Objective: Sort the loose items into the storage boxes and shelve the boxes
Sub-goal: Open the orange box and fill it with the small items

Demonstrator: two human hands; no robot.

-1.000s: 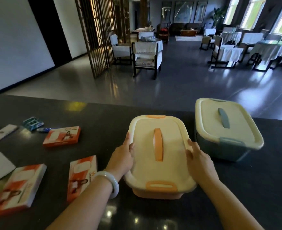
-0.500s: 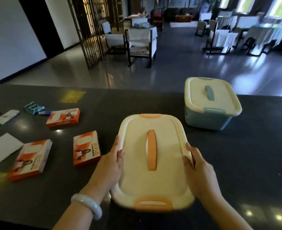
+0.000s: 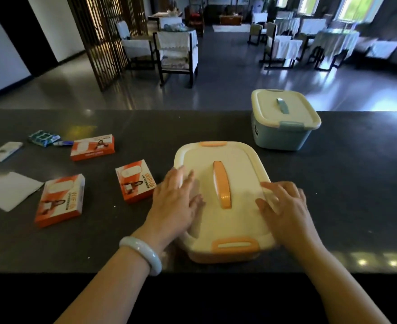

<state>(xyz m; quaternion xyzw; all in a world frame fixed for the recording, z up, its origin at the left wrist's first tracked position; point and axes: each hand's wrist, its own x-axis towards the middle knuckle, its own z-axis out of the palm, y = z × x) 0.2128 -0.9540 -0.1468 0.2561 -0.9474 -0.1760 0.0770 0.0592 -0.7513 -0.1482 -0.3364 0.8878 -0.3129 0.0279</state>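
Orange storage box [image 3: 223, 202] on the dark surface [image 3: 333, 195], lid shut, sitting between the two hands near the front edge. Left hand [image 3: 176, 202] laid on the lid's left side, grip apart, fingers straight and spread over the rim. Right hand [image 3: 284, 206] laid on the lid's right rim, grip likewise apart, fingers loosely extended and somewhat blurred. Pale bangle [image 3: 141, 253] on the left wrist. Blue storage box [image 3: 284, 120], lid on, beyond and to the right of the right hand, well apart from it. Three orange cartons to the left of the left hand: nearest [image 3: 135, 181] just beside it, another [image 3: 60, 199] farther left, a third [image 3: 92, 147] beyond. White paper [image 3: 10, 194] and a blue-green packet [image 3: 42, 137] farther left still.
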